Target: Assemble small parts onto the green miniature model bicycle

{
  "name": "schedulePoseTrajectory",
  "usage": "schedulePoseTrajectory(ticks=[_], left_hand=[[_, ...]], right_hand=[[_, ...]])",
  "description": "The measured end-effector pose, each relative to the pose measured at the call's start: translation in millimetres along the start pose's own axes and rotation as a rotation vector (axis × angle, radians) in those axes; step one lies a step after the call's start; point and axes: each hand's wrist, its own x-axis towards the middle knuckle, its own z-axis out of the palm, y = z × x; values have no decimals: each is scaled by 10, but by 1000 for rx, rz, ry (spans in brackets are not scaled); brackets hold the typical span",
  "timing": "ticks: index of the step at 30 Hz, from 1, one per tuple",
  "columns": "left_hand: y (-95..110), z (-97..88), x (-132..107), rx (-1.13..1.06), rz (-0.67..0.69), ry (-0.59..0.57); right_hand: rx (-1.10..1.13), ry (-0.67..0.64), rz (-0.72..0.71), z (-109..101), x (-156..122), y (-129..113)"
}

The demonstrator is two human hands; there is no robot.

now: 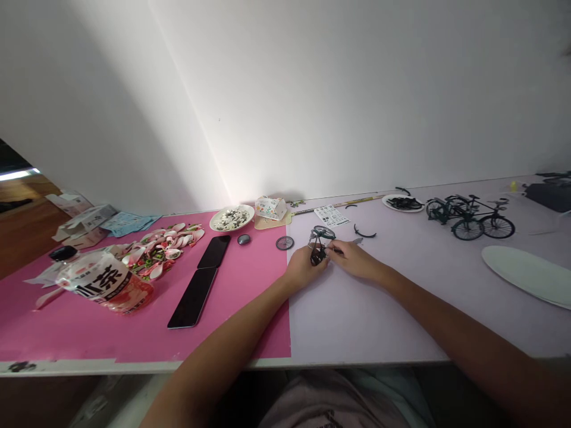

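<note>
A small dark model bicycle (317, 245), partly built, is held between both hands over the light half of the table. My left hand (304, 266) is closed around its frame from the left. From the right, the fingers of my right hand (350, 257) pinch at the same model; any small part between them is too small to make out. One wheel (324, 232) shows at the model's far end. A loose spoked wheel (284, 242) lies to the left of my hands, and a curved black piece (364, 233) lies beyond my right hand.
Finished model bicycles (471, 219) stand at the right, near a white oval plate (530, 273). Further back are a plate of black parts (402, 203), a printed sheet (332, 216) and a bowl of small pieces (232, 219). Leftward lie a dark phone (193, 298) and a drink bottle (104, 282).
</note>
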Motion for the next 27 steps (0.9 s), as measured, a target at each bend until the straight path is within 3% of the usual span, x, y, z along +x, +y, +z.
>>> schedulePoseTrajectory(ticks=[27], left_hand=[[44,-58,3,15,8,-55]], right_hand=[[-48,-38,10,-13,9,34]])
